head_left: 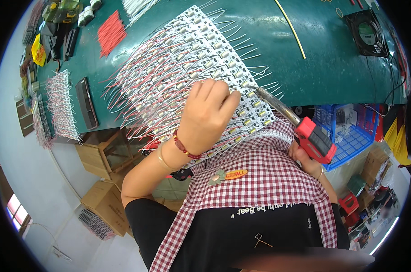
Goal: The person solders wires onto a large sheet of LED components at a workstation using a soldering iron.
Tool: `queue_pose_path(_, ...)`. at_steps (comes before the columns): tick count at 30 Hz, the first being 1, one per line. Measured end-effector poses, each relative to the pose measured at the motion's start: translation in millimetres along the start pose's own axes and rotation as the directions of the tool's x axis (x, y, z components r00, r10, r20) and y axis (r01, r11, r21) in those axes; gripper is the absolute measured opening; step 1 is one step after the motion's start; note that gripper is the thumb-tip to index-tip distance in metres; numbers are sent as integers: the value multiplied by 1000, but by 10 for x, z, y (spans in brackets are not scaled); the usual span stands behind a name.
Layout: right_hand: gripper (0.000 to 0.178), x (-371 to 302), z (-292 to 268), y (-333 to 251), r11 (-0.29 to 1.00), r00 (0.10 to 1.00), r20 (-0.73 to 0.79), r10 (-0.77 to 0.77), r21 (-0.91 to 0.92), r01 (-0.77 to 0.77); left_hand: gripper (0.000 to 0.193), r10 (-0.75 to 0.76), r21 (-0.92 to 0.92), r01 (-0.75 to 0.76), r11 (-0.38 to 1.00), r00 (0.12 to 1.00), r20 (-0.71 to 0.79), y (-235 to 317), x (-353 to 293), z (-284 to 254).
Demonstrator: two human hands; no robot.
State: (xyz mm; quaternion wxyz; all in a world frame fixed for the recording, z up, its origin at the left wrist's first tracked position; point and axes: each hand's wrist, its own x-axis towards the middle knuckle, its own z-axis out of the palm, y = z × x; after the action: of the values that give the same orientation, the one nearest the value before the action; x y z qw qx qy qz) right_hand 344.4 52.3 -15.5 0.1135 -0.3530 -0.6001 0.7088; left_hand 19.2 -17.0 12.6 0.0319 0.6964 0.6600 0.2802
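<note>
Fingers of the left hand (207, 115) curl down and press on the panel of small wired components (187, 68), pinning it to the green table (323, 54) without enclosing anything. Just right of those fingertips sits the soldering iron (289, 119) tip. Farther right, the right hand (307, 163) is closed around its red handle.
</note>
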Motion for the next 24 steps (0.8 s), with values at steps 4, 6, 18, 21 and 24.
queue_pose_path(4, 16, -43, -22, 28, 1000, 1000, 1, -7, -15, 7, 25, 1, -54, 0, 999, 1000, 18, 12, -27, 105)
queue_pose_path(6, 16, -59, -29, 35, 991, 1000, -11, -5, -133, 3, 24, -2, -70, 3, 998, 1000, 18, 12, -39, 141)
queue_pose_path(18, 19, -80, -11, 171, 954, 999, -53, -7, -299, -9, 22, -13, -85, 15, 996, 1000, 18, 32, -30, 166)
queue_pose_path(21, 20, -92, -16, 173, 974, 997, -70, 37, -221, -51, 22, -14, -78, 16, 997, 999, 34, 50, -12, 156)
queue_pose_path(24, 19, -99, -26, 170, 948, 999, -34, -16, -317, 5, 21, -27, -65, 31, 997, 998, 62, 78, 0, 138)
